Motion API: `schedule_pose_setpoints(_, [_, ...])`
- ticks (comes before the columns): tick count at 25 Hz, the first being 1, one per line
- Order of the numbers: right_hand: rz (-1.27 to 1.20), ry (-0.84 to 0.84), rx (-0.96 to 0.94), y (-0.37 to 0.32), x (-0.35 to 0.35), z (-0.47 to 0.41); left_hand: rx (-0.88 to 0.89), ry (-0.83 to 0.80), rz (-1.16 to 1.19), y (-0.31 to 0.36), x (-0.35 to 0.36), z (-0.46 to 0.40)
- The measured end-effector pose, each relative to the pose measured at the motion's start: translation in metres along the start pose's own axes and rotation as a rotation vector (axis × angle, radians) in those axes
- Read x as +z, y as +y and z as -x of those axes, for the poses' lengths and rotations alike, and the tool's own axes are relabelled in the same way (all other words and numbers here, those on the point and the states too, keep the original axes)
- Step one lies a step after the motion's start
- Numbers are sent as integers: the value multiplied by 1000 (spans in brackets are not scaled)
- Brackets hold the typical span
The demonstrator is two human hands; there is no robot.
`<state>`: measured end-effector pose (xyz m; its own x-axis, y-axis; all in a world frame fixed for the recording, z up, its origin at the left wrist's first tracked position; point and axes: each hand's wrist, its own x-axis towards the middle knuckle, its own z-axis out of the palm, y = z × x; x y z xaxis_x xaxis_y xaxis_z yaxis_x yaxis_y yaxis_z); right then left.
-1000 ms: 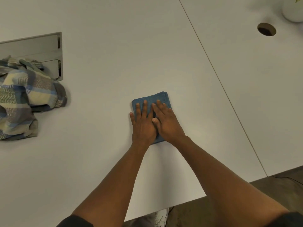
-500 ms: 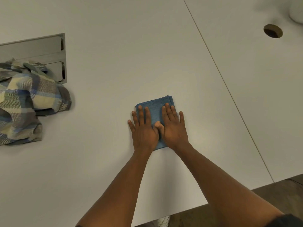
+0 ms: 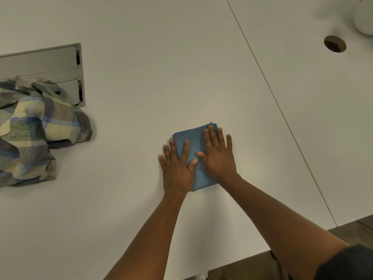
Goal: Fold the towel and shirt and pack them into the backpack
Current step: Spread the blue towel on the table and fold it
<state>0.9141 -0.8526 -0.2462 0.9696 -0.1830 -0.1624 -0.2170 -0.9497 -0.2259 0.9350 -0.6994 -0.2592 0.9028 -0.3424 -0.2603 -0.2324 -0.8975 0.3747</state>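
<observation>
A small blue towel (image 3: 192, 139), folded into a compact rectangle, lies flat on the white table (image 3: 161, 77) near its middle. My left hand (image 3: 177, 166) presses flat on the towel's left side, with its outer fingers over the edge onto the table. My right hand (image 3: 219, 156) lies flat on the towel's right side, fingers spread and straight. A crumpled plaid shirt (image 3: 34, 130) in blue, cream and grey sits in a heap at the far left. No backpack is in view.
A grey metal cable box (image 3: 50, 65) is set into the table behind the shirt. A round cable hole (image 3: 335, 46) and a white rounded object (image 3: 364, 19) are at the far right. A seam (image 3: 282, 118) runs diagonally across the table. The table's front edge is at the lower right.
Both hands have slid apart across the towel, from overlapping at its centre to lying side by side with fingers spread. The towel stays flat in place.
</observation>
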Motion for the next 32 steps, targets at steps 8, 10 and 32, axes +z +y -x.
schedule_pose_setpoints(8, [-127,69,303,-10,0,37,-106,118,127,1,-12,25])
schedule_pose_setpoints(10, [-237,84,362,-17,-4,39,-185,72,332,3,-10,25])
schedule_pose_setpoints(32, [-934,-246,469,-61,5,152,-508,-112,758,-76,-32,167])
